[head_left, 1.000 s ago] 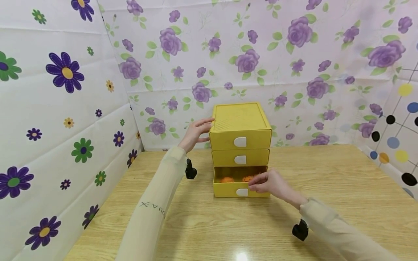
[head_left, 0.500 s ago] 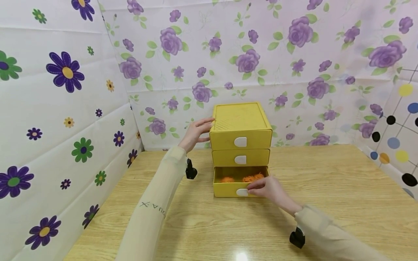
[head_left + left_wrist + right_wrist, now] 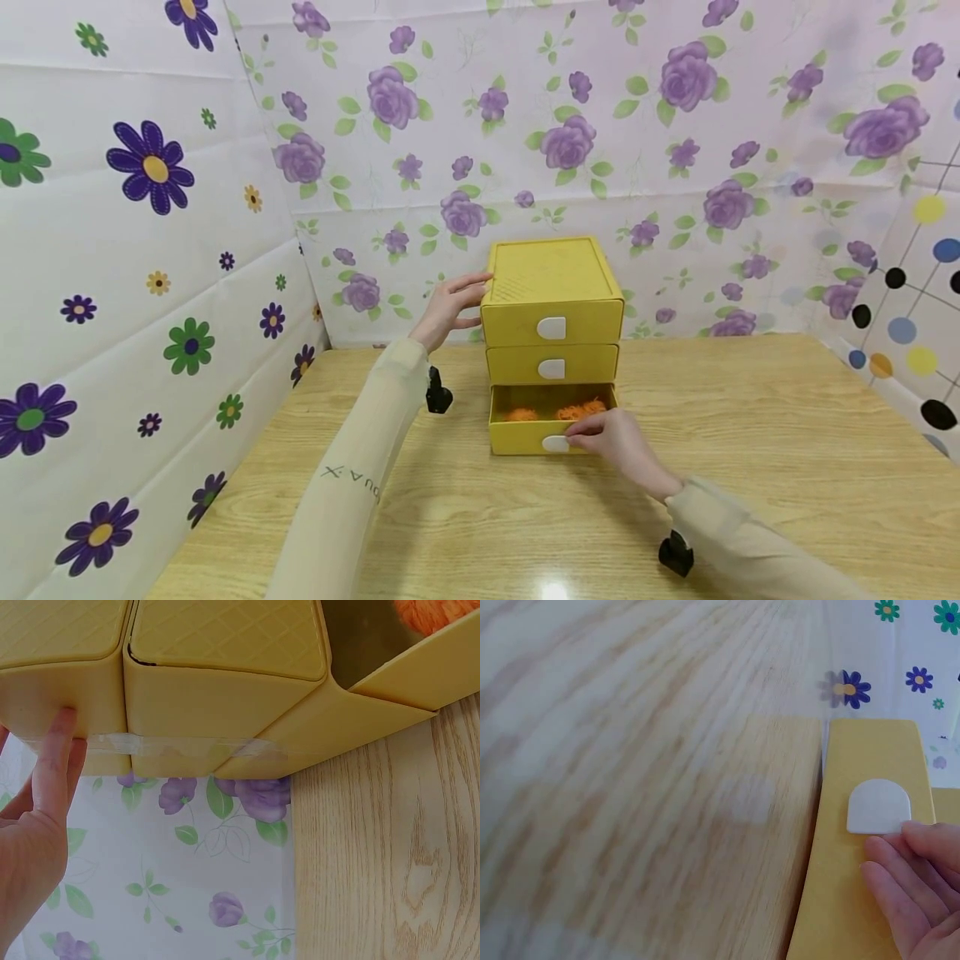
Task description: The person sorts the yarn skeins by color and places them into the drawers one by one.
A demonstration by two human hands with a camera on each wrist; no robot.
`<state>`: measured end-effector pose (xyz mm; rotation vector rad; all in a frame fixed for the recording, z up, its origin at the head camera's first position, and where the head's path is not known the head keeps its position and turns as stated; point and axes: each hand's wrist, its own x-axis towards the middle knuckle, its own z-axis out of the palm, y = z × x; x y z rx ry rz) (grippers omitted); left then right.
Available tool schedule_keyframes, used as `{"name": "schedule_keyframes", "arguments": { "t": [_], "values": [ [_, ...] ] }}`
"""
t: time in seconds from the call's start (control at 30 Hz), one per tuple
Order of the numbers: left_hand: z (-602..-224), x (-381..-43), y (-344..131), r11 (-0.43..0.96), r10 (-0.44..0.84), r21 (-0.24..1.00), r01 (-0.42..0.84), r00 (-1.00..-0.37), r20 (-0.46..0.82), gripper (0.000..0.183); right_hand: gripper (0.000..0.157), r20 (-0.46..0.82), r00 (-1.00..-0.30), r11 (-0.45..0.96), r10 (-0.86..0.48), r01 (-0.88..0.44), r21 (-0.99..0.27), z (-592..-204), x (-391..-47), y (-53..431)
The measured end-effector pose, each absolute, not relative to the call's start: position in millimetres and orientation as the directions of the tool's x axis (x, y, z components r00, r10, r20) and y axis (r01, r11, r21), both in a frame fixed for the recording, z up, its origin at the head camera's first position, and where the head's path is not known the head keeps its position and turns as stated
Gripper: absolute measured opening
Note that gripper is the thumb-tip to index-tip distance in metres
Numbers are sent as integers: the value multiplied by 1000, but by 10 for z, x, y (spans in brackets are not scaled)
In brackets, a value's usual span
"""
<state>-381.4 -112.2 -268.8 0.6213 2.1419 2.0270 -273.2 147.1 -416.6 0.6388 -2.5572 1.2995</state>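
A yellow three-drawer storage box stands on the table, its bottom drawer pulled out and the upper two closed. Inside that drawer lie orange, shaggy-looking clumps; one fluffy orange piece shows in the left wrist view. My left hand rests with extended fingers against the box's left side, near the top. My right hand pinches the flat edge of the bottom drawer's white handle between thumb and fingers. Its other fingers lie along the yellow drawer front.
The wood-grain table spreads in front and to both sides of the box. A cloth with purple roses hangs behind, and a daisy-patterned cloth stands at the left. Dark wrist devices are on both sleeves.
My right hand has come down and slightly left from the drawer's front rim to the white handle, uncovering more of the orange clumps. The left hand and box have stayed put.
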Motion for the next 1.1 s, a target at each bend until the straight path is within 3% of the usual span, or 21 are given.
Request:
{"name": "schedule_keyframes", "arguments": {
  "t": [1.1],
  "values": [
    [-2758, -3908, -1127, 8, 359, 977, 211, -913, 194, 41, 3, 323, -930, 548, -174, -363, -753, -4137, -3082, 1430]
  ]
}}
